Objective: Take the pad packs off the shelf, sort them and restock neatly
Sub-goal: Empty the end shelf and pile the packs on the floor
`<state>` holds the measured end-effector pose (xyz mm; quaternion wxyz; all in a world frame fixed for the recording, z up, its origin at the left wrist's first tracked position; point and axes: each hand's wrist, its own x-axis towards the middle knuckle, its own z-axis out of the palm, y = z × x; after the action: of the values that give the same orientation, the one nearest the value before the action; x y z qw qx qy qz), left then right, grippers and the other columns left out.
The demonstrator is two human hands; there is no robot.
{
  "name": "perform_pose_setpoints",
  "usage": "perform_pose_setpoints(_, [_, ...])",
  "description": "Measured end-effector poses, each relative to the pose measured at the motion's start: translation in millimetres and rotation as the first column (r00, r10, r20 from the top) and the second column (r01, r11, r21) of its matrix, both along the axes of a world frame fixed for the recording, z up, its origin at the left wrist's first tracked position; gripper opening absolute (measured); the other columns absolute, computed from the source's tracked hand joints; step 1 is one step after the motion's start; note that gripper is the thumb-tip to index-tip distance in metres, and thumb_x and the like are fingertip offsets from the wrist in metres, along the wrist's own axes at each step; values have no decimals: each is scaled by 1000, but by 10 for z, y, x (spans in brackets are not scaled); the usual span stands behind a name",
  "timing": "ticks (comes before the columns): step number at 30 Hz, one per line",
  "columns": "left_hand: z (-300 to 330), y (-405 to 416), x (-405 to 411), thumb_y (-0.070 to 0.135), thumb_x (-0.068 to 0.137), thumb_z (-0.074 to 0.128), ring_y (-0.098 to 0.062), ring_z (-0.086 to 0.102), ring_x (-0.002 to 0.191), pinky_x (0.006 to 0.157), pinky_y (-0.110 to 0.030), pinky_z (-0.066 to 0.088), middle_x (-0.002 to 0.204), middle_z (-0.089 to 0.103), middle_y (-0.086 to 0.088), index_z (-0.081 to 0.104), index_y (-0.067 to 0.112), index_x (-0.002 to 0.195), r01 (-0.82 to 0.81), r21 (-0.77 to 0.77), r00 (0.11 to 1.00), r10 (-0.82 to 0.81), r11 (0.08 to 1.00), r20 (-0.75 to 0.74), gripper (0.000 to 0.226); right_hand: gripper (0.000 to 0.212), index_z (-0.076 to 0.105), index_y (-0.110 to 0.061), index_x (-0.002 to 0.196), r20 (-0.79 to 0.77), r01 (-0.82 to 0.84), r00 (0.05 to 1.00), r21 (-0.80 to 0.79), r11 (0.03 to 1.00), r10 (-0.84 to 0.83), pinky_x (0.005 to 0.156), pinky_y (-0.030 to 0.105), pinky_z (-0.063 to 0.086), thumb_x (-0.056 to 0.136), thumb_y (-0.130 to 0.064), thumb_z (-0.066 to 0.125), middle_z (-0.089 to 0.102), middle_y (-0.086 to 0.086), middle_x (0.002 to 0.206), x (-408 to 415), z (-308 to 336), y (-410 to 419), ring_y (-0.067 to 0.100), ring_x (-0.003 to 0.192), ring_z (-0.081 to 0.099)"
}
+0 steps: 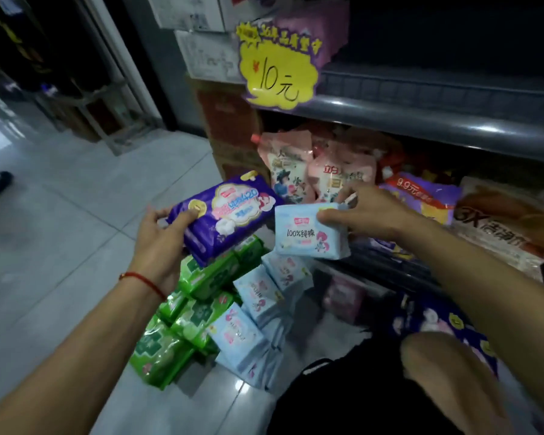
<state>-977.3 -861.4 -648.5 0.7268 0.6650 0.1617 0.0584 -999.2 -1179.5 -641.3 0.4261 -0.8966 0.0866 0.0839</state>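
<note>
Head view. I noted open tiled floor (60, 215) to the left of the work area; the grey shelf edge (421, 120) bounded it above and to the right, carrying a yellow price tag (278, 76) at its left end.

The left hand (161, 237) was raised over the floor stacks, thumb on top and fingers curled beneath, gripping a purple pad pack (230, 218) by its left end; the pack sat tilted. A red string bracelet (142, 281) circled that wrist. The right hand (365, 211) reached toward the lower shelf and pinched a light blue pad pack (308, 233) at its upper right corner, the pack hanging just beside the purple one.

On the floor below the hands, green pad packs (186, 321) were stacked, touching a row of light blue pad packs (255, 312) on their right. The lower shelf held pink pouches (296, 164) and further packs, their type unclear.
</note>
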Motion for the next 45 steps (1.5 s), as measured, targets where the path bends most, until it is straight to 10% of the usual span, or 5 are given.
perform_pose_setpoints(10, [-818,953,-543,16,89,74,-19,73,80,64,-34,63,102,72,-12,53,15,109,-206,-274,961,141,940,-239,29,43,68,9,105,-394,27,917,204,979,57,85,50,62,90,-31,75,71,28,111,479,-1365,991,39,96,73])
perform_pose_setpoints(22, [-997,658,-748,17,82,74,-27,70,101,67,-38,64,123,70,-19,59,12,118,-138,-386,943,2,912,-332,39,58,58,-20,139,-318,65,947,87,994,-34,106,43,48,97,-61,50,62,2,137,256,-1691,975,27,120,62])
perform_pose_setpoints(27, [-890,251,-690,9,90,69,-21,71,85,64,-35,62,113,71,-17,57,12,122,32,-407,959,-144,913,-246,35,36,65,-13,113,-353,123,935,241,963,-31,72,36,48,106,-44,48,64,5,99,281,-1079,389,20,84,58])
perform_pose_setpoints(34, [-948,-1201,-631,7,87,69,-17,71,74,67,-33,60,93,75,-9,55,16,111,353,-485,843,-497,800,-206,30,41,67,-14,116,-396,195,915,276,941,-73,84,44,58,106,-47,44,70,10,97,-578,-227,-994,26,85,66])
perform_pose_setpoints(45, [-1614,-3074,-879,11,83,81,-19,69,67,53,-30,55,107,72,-20,65,6,108,700,-277,539,-742,658,-400,30,24,69,-7,115,-392,702,708,292,650,-587,66,28,52,97,-22,65,74,11,107,-2039,-1504,-2075,17,85,65])
